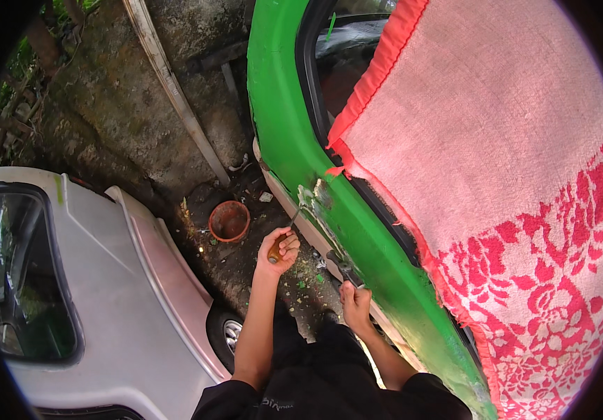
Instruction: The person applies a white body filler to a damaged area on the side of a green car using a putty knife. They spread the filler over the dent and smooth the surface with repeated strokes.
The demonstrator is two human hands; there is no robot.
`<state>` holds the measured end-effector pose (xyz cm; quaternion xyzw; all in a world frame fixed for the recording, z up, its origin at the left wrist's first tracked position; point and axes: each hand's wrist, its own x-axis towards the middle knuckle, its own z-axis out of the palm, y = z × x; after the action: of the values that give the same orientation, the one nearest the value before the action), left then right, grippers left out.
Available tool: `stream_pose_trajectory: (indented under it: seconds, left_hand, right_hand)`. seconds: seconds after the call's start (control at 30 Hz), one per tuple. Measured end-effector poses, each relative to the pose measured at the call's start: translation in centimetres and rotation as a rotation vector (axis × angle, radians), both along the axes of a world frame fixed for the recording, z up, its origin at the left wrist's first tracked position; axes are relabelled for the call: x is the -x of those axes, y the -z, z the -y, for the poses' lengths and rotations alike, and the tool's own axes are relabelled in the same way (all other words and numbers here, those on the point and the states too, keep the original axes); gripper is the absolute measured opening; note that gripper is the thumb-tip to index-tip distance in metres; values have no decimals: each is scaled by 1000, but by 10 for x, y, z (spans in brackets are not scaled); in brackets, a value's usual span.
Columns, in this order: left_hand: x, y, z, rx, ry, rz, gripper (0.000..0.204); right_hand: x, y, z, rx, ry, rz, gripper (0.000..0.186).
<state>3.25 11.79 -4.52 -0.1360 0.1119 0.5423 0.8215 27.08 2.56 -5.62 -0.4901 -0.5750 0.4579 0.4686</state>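
Observation:
My left hand [278, 250] is closed round the amber handle of a screwdriver [275, 255]. Its thin metal shaft points up and to the right, with the tip at a chipped, bare patch [314, 194] on the edge of the green car body [284, 119]. In my right hand [355, 302], lower and further right, is a dark hammer [343, 267], gripped close to the green panel's lower edge. The hammer's head lies beside the panel and apart from the screwdriver. Paint is scraped and cracked along the panel's edge between the two hands.
A pink and red floral towel [483, 140] covers much of the green car's glass. To the left stands a silver car [105, 280] with a wheel [230, 332] near my left forearm. On the littered ground sits a terracotta pot [229, 221]. A long pale strip [175, 91] leans behind.

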Motion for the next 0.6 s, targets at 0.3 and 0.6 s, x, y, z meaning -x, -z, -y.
stream_pose_trajectory:
  seconds: [0.3, 0.6]
  left_hand:
    - [-41, -1, 0, -43, -36, -300, 25]
    - [-62, -19, -12, 21, -84, -371, 22]
  right_hand:
    - [-6, -14, 7, -4, -34, 60, 43]
    - [-4, -23, 5, -331, -107, 169, 7]
